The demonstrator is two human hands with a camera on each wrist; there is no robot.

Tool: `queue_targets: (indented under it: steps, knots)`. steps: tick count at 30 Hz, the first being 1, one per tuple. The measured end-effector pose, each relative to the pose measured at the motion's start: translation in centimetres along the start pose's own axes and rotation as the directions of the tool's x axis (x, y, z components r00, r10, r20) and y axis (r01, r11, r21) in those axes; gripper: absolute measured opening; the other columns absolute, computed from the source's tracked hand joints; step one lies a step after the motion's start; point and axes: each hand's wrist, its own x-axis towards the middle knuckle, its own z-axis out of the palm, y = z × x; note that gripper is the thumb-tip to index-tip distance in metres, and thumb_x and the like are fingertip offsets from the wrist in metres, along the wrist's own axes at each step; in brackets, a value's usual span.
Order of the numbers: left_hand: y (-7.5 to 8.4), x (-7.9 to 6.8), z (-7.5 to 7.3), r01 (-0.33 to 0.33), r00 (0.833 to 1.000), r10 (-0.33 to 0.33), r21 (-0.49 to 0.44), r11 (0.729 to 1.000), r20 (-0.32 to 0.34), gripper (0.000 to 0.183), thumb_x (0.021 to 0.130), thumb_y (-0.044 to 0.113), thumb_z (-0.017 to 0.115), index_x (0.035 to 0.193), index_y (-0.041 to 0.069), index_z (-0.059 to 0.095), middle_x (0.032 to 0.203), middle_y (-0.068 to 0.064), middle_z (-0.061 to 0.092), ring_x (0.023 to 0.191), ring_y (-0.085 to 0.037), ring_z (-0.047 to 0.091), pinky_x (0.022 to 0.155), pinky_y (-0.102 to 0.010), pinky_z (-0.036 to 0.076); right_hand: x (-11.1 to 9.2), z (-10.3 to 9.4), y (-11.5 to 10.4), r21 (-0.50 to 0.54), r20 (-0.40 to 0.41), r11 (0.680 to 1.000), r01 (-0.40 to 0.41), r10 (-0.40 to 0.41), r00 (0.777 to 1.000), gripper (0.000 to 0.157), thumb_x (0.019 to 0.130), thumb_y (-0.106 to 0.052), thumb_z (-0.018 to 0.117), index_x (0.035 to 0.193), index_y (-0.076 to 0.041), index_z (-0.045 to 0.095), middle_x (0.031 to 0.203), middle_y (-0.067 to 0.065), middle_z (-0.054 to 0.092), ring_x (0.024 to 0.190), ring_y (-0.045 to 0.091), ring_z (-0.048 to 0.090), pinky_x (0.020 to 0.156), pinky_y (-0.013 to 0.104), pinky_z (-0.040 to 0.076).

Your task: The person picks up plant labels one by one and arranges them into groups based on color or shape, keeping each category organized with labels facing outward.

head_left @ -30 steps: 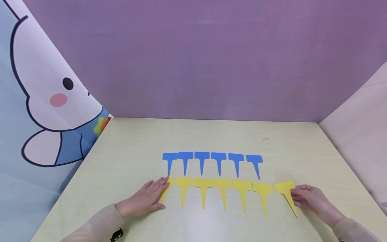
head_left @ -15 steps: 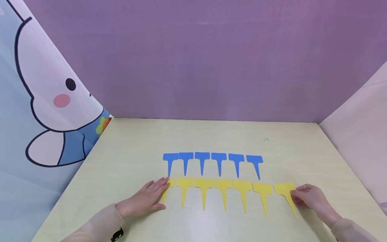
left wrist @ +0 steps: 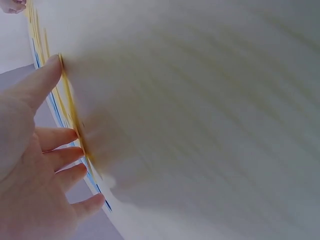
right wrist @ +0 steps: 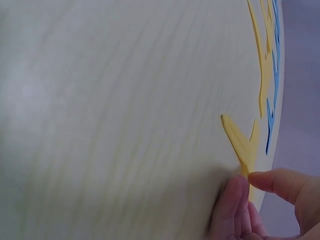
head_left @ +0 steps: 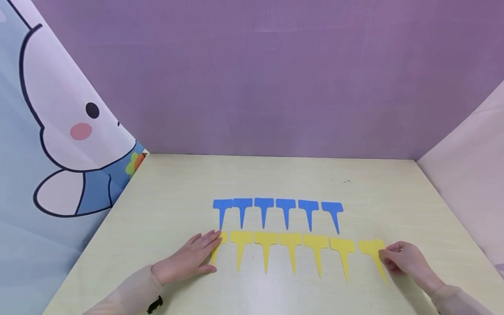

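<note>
My right hand (head_left: 407, 261) pinches the right edge of a yellow T-shaped plant label (head_left: 370, 246), its tapered stem pointing toward me. In the right wrist view, the thumb and fingertips meet at the edge of this pinched label (right wrist: 241, 145). My left hand (head_left: 188, 261) lies with straight fingers over the leftmost yellow label (head_left: 224, 237), covering much of it. The left wrist view shows the left hand's spread fingers (left wrist: 62, 156) along that label's edge. Between the hands, several more yellow labels (head_left: 290, 239) lie in a row, heads away from me.
Behind the yellow row lies a row of several blue T-shaped labels (head_left: 263, 202). They lie on a pale wooden table (head_left: 181, 179). A purple backdrop (head_left: 267, 87) stands at the back, with a cartoon-print cloth (head_left: 55, 188) on the left and a pale cloth (head_left: 472, 157) on the right.
The yellow label in my right hand has turned slightly and come a little nearer to me. The right thumb has shifted onto its edge. My left hand has stayed in place.
</note>
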Motion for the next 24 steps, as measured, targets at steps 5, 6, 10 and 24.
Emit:
queue_targets:
  steps: [5, 6, 10, 24]
  knots:
    - [0.03, -0.01, -0.07, -0.022, 0.999, 0.022, 0.010, 1.000, -0.034, 0.070, 0.082, 0.042, 0.057, 0.132, -0.003, 0.037, 0.141, -0.016, 0.028, 0.128, -0.033, 0.025, 0.101, -0.052, 0.023, 0.24, -0.10, 0.11, -0.012, 0.013, 1.000, -0.011, 0.012, 1.000, 0.041, 0.080, -0.022, 0.061, 0.095, 0.015, 0.049, 0.067, 0.002, 0.058, 0.059, 0.013, 0.056, 0.053, 0.027, 0.051]
    - [0.01, -0.02, -0.09, -0.024, 0.999, 0.024, 0.013, 1.000, -0.039, 0.070, 0.082, 0.042, 0.057, 0.132, -0.003, 0.037, 0.141, -0.017, 0.028, 0.128, -0.033, 0.026, 0.101, -0.052, 0.024, 0.27, -0.12, 0.11, -0.012, 0.015, 1.000, -0.014, 0.014, 1.000, 0.041, 0.080, -0.022, 0.061, 0.095, 0.015, 0.049, 0.067, 0.002, 0.059, 0.059, 0.013, 0.056, 0.053, 0.028, 0.051]
    - [-0.13, 0.00, -0.16, -0.022, 0.999, 0.023, 0.010, 1.000, -0.046, 0.070, 0.081, 0.042, 0.057, 0.131, -0.003, 0.038, 0.141, -0.017, 0.028, 0.128, -0.033, 0.026, 0.101, -0.052, 0.024, 0.27, -0.16, 0.12, -0.011, 0.018, 1.000, -0.015, 0.015, 1.000, 0.042, 0.080, -0.023, 0.061, 0.094, 0.015, 0.050, 0.067, 0.002, 0.059, 0.059, 0.013, 0.056, 0.053, 0.028, 0.051]
    - [-0.55, 0.10, -0.30, -0.013, 0.993, 0.010, -0.024, 1.000, -0.114, 0.059, 0.082, 0.039, 0.057, 0.126, 0.000, 0.046, 0.138, -0.020, 0.031, 0.127, -0.035, 0.027, 0.101, -0.052, 0.024, 0.17, -0.35, -0.24, 0.059, 0.022, 0.998, -0.018, 0.017, 1.000, 0.040, 0.084, -0.016, 0.054, 0.103, 0.017, 0.042, 0.069, 0.001, 0.060, 0.060, 0.013, 0.057, 0.055, 0.029, 0.052]
